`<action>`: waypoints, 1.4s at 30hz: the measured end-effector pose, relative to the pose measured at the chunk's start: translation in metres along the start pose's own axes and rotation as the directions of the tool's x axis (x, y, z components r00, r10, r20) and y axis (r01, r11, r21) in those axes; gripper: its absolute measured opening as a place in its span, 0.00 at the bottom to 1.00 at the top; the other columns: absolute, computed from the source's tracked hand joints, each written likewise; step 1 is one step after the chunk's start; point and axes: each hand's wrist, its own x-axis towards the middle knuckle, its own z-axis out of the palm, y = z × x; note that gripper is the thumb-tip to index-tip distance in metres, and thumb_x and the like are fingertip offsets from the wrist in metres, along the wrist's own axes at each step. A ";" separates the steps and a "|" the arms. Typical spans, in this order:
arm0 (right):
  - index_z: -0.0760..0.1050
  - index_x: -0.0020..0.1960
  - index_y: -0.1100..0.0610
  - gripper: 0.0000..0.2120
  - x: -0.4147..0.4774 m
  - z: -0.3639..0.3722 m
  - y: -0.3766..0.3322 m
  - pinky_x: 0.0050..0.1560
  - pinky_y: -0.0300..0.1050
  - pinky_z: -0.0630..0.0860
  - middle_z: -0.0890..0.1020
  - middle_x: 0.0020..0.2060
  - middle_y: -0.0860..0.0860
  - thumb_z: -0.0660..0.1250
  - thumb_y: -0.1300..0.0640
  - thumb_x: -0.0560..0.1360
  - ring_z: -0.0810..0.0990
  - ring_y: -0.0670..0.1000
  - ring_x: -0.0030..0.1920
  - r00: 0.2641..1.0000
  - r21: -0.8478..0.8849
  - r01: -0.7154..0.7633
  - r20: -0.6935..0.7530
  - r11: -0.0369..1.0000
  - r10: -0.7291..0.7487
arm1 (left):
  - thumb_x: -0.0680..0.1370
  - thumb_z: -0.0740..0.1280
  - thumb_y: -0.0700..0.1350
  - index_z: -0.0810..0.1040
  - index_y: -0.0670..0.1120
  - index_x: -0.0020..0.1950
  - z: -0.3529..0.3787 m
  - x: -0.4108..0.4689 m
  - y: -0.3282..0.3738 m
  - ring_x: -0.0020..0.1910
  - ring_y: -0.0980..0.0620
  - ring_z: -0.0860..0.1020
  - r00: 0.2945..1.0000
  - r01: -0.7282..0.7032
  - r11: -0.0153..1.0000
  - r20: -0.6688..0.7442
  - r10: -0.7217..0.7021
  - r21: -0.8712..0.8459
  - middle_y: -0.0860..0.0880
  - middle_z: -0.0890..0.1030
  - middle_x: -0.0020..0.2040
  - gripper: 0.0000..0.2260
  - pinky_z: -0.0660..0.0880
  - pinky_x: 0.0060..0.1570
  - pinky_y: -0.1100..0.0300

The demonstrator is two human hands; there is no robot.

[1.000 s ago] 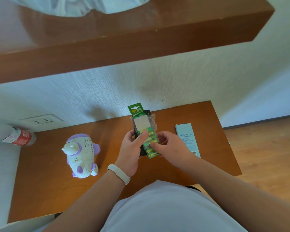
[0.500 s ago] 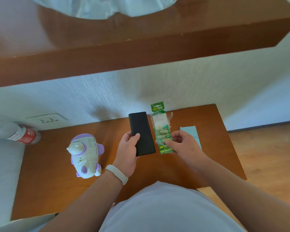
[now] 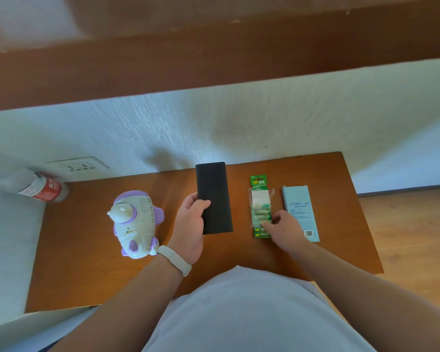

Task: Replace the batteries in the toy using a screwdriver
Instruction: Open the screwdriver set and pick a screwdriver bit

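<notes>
A white and purple toy (image 3: 135,222) lies on the left part of the wooden desk (image 3: 87,275). My left hand (image 3: 191,224) grips the lower left edge of a flat black case (image 3: 214,196) near the desk's middle. To the right, a green battery pack (image 3: 260,204) lies flat on the desk, and my right hand (image 3: 282,228) pinches its lower right end. No screwdriver is in sight.
A pale blue box (image 3: 300,212) lies right of the battery pack, near the desk's right edge. A plastic bottle with a red label (image 3: 33,185) lies at the back left under a wall socket (image 3: 78,167). A wooden shelf (image 3: 214,59) overhangs the desk.
My hands have drawn apart. The right hand carried the battery pack to the right and set it down beside the blue box, while the left kept the black case.
</notes>
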 end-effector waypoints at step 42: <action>0.73 0.52 0.44 0.05 -0.088 -0.033 -0.111 0.35 0.31 0.78 0.83 0.45 0.42 0.62 0.45 0.81 0.82 0.36 0.45 0.887 0.340 0.369 0.149 0.865 -0.437 | 0.81 0.66 0.50 0.76 0.46 0.61 0.010 -0.018 0.019 0.53 0.45 0.84 0.978 -0.137 0.968 0.183 0.099 0.212 0.45 0.83 0.55 0.11 0.84 0.50 0.47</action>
